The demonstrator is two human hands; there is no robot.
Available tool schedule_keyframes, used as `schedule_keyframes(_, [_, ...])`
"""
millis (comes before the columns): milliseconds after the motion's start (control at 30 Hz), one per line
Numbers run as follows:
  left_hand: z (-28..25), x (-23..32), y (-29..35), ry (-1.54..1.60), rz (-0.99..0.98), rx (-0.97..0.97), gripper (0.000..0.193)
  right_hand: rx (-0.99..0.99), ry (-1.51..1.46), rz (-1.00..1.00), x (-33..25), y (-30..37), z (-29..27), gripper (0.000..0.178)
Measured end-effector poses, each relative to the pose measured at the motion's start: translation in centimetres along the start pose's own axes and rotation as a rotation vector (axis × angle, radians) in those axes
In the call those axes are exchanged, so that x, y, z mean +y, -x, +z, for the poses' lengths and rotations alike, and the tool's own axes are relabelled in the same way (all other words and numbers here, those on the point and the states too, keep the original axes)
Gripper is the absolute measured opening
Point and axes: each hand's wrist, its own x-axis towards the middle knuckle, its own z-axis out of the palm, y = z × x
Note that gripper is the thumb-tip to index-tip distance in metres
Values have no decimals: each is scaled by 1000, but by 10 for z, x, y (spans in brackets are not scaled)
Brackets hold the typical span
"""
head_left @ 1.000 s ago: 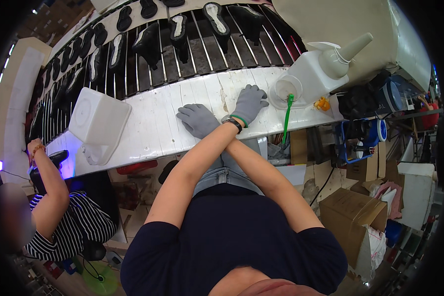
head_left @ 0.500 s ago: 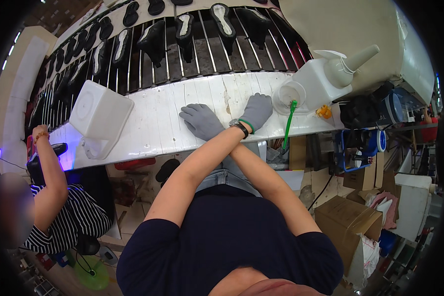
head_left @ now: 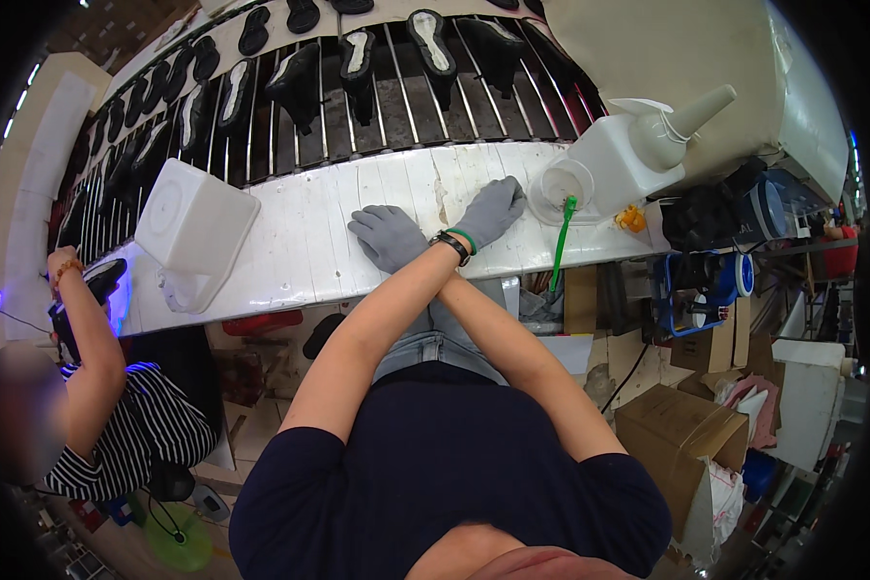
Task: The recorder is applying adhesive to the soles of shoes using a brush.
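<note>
My forearms cross at the wrists over the near edge of a white worktable (head_left: 309,217). My left hand (head_left: 493,213), in a grey glove with a black watch and a green band at the wrist, rests on the right with its fingers curled in and nothing seen in them. Flat on the tabletop to the left lies my right hand (head_left: 389,238), also grey-gloved, its fingers stretched out and holding nothing. Close to the left hand stand a clear plastic cup (head_left: 554,193) and a green-handled brush (head_left: 563,246).
A white bottle with a nozzle (head_left: 623,159) lies at the right, and a square white container (head_left: 198,232) at the left. Beyond the table, black shoes (head_left: 358,72) ride on a roller conveyor (head_left: 387,121). A co-worker (head_left: 135,425) sits at the left. A cardboard box (head_left: 677,435) stands low at the right.
My hands stay crossed on the table, with the left fingers drawn slightly further in. At the left, the co-worker's hand and the shoe by it have shifted a little.
</note>
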Motion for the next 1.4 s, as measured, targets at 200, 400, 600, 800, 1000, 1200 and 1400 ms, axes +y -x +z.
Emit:
schedule_keyframes(200, [-1, 1, 2, 205, -54, -81, 21, 20, 6, -11, 1, 1, 3, 26])
schedule_keyframes(400, [-17, -2, -7, 482, -160, 405, 16, 31, 29, -9, 3, 0, 7, 25])
schedule_keyframes(600, [-38, -14, -16, 627, -159, 805, 11, 66, 61, -32, 0, -2, 7, 24])
schedule_keyframes(800, [-39, -8, -3, 115, -55, 417, 13, 14, 69, -30, 3, -2, 13, 28])
schedule_keyframes(1000, [-22, -11, -2, -280, 1, -50, 18, -73, 23, -5, 5, -2, 13, 31])
schedule_keyframes(1200, [-11, -8, -8, -426, 34, 11, 16, -61, 4, 0, 6, 1, 14, 31])
schedule_keyframes(1400, [-4, -9, -8, -678, 149, -26, 14, -87, -3, 16, 4, 0, 8, 31])
